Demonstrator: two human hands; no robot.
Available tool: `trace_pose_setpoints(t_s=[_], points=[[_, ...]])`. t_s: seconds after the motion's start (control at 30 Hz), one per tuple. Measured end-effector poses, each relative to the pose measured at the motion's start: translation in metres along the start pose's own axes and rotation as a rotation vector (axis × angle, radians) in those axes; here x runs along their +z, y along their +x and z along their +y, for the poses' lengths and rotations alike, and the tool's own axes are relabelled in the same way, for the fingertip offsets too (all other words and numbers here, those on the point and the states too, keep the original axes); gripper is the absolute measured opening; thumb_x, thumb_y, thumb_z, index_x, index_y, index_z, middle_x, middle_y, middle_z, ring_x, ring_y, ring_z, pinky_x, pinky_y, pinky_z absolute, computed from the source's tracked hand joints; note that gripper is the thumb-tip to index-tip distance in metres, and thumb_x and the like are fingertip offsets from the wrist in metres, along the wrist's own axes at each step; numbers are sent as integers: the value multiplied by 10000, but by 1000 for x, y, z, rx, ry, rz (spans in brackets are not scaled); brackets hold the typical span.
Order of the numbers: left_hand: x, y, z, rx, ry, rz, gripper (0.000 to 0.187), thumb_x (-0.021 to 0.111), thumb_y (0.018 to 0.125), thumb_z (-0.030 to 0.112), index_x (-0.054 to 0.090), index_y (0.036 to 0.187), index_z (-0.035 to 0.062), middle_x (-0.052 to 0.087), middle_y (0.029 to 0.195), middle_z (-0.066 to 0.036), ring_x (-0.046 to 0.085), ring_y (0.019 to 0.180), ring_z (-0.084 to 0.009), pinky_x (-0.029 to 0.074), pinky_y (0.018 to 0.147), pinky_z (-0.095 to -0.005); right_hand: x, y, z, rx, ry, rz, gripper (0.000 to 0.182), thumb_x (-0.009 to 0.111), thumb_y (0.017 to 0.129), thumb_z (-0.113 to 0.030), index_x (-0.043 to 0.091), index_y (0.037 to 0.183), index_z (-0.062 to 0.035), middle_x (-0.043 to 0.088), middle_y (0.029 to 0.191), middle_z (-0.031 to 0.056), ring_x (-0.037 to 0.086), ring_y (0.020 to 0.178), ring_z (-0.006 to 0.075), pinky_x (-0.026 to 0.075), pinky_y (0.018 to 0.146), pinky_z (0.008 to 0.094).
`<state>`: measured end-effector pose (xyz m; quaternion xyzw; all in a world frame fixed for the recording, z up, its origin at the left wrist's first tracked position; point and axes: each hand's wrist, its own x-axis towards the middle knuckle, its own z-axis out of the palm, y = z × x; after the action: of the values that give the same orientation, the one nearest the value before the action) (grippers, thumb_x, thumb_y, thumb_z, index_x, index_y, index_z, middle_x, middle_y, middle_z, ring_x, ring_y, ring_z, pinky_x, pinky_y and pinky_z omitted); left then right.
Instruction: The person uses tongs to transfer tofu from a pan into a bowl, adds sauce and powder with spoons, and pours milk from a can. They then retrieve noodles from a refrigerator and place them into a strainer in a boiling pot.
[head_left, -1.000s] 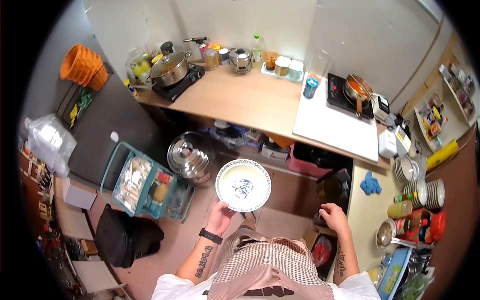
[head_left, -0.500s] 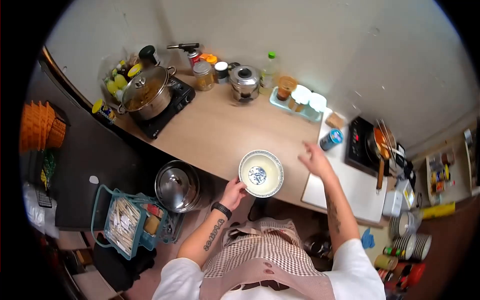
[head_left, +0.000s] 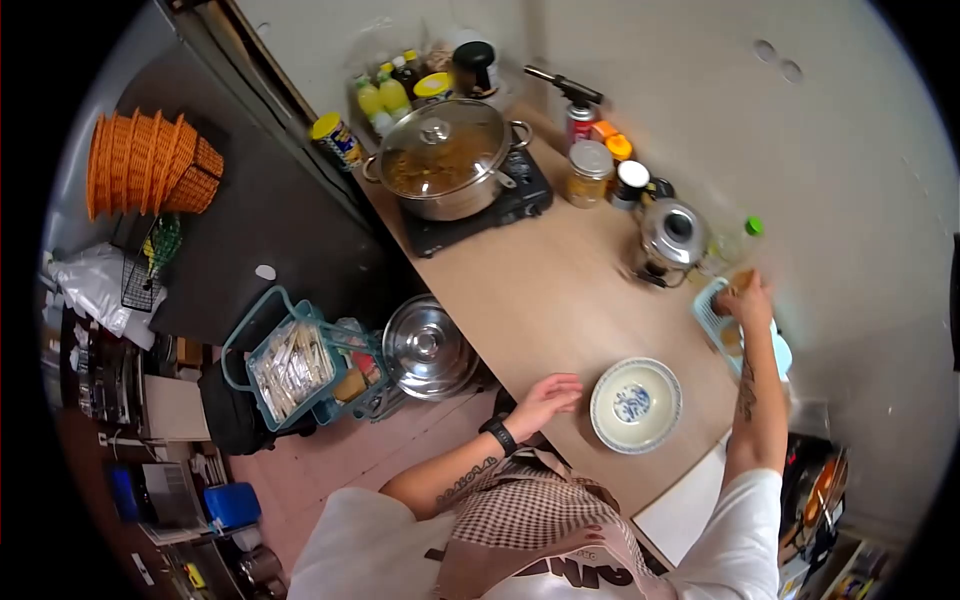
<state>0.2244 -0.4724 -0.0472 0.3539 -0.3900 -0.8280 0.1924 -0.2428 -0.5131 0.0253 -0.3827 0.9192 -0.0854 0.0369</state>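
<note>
A pale bowl (head_left: 655,432) with a blue pattern inside stands on the wooden counter in front of me. My left hand (head_left: 548,397) is just left of it, fingers stretched out and apart from the rim, holding nothing. My right hand (head_left: 752,303) reaches over the light blue tray (head_left: 703,308) by the back wall. Its fingers are closed round the brown plastic cup (head_left: 738,281) at the tray's left end, which they partly cover. Beside my right forearm, a white-lidded tub (head_left: 781,356) shows in the tray.
A lidded pot (head_left: 440,165) sits on a black portable stove (head_left: 485,218) at the back left. Jars (head_left: 590,175), a blowtorch (head_left: 575,95), a steel pot (head_left: 672,236) and a green-capped bottle (head_left: 735,247) line the wall. A pan (head_left: 825,490) is at right, a teal basket (head_left: 290,370) below left.
My left hand has let go of the bowl, which now rests on the counter. My right hand has reached forward to the cup in the tray. The view has turned left.
</note>
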Motion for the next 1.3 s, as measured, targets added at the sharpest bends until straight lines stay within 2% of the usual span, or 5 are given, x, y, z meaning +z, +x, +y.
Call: trace_pose_setpoints(t_s=[0.37,0.9,1.03,1.2,1.3], points=[[43,65,121,796,962,-170,969,843,706,273,339,1509,70,454,1456,-193,424,1355,-400,310,1176,-492,-95,-206,-144,-187,321,-145,874,833,612,-230,459,1377,-33,563,1218,250,608,1100,408,516,958,449],[70,30,99,503,1001,-656,696,811,696,81,525,1330,98,608,1220,-132,626,1100,-336,540,930,-406,-105,-355,-47,333,992,-275,924,840,629,-258,441,1441,-70,594,1258,186,624,1089,291,510,970,408],[74,27,90,509,929,-556,693,821,671,70,535,1302,86,610,1215,-142,632,1095,-341,530,938,-402,-12,-381,72,590,395,-90,1053,880,659,-425,374,1489,-19,509,1378,270,564,1208,415,503,981,464],[73,23,85,523,992,-513,719,845,659,78,529,1305,74,608,1211,-148,613,1114,-342,513,959,-404,32,-391,108,336,125,280,799,840,735,-332,507,1398,-39,597,1247,205,592,1129,392,505,945,446],[66,22,78,520,1068,-484,735,861,657,96,527,1311,72,605,1214,-156,609,1122,-343,513,961,-407,-32,-383,35,109,801,66,607,827,750,-241,614,1287,-56,658,1078,135,619,1011,342,517,900,417]])
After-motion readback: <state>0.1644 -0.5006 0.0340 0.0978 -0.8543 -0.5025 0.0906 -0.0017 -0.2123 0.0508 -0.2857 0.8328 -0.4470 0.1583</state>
